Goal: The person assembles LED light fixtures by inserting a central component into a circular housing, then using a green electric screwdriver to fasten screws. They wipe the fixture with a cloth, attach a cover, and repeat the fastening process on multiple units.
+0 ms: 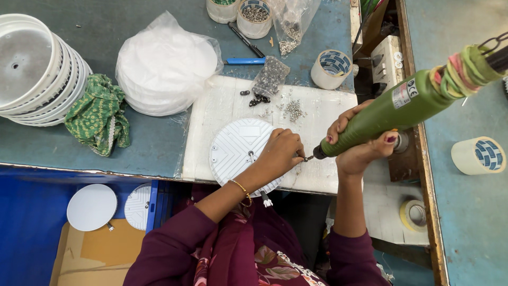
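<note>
I have the right hand [365, 140] wrapped fully around the green electric screwdriver [402, 103], fingers closed tight on its body, with its tip pointing down and left toward the edge of the round white lamp back [238, 148]. That disc lies flat on the white board [211, 114] at the near edge of the surface [153, 143]. The left hand [280, 153] rests on the disc's right side, fingertips pinched together right at the tip, apparently on a small screw.

To do this well, I judge I should keep the tool in line with the screw, press the disc down so it cannot turn, and keep my fingertips clear of the bit.

The screw itself is too small to make out, and the left hand covers the hole. The tool's rear end, wound with coloured bands, runs out of view at the top right. Loose screws [293, 110] lie further back on the board.
</note>
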